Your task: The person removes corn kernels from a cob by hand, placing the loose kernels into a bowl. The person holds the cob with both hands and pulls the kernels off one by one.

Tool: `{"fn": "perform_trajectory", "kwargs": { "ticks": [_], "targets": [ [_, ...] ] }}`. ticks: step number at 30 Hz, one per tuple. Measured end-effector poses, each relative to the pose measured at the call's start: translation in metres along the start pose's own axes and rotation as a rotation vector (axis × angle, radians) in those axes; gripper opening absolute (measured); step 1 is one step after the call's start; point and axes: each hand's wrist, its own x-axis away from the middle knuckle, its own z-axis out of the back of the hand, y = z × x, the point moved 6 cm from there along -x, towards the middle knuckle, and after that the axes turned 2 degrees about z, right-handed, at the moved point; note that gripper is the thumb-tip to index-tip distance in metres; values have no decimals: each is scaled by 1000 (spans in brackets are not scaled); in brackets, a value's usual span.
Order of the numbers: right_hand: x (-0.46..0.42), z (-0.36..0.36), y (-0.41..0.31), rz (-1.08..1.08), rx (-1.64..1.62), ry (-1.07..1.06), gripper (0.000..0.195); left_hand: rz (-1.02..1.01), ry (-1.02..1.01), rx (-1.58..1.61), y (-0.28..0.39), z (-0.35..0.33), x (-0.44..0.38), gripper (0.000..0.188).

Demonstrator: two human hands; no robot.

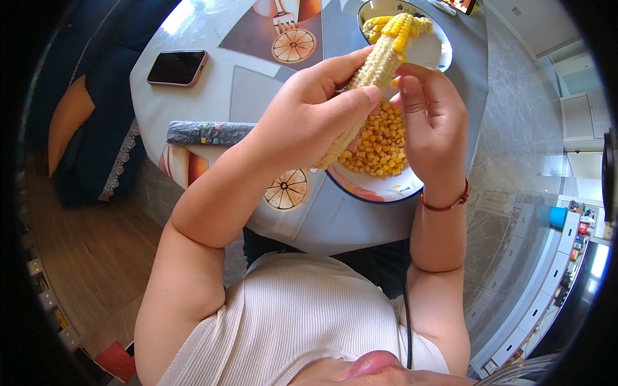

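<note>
A corn cob (374,70), mostly stripped, slants up and away in the grip of my left hand (316,103). Yellow kernels cling only to its far end. Close by the cob's right side is my right hand (432,113), fingers curled, with a yellow kernel at the fingertips. Below both hands a white bowl with a dark blue rim (396,190) holds a heap of loose corn kernels (376,144); the hands hide part of it. Farther back, a second white bowl (437,50) contains corn pieces (376,26), partly behind the cob.
A smartphone (177,67) lies at the left of the table (357,231). Nearer, a dark wrapped roll (210,132) reaches under my left forearm. Another device with a lit screen (461,5) stands at the far right edge. A dark blue covered seat (101,125) is on the left.
</note>
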Motion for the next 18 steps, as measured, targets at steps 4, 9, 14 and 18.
{"fn": "perform_trajectory", "kwargs": {
  "ticks": [4, 9, 14, 18],
  "targets": [
    [2, 6, 7, -100, -190, 36, 39, -88, 12, -183, 2, -1, 1, 57],
    [3, 2, 5, -138, -180, 11, 40, -281, 41, -593, 6, -10, 5, 61],
    [2, 3, 2, -35, 70, 90, 33, -367, 57, -794, 13, -21, 7, 63],
    [2, 3, -5, 38, 121, 154, 24, -387, 52, -787, 10, -21, 7, 65]
  ]
}}
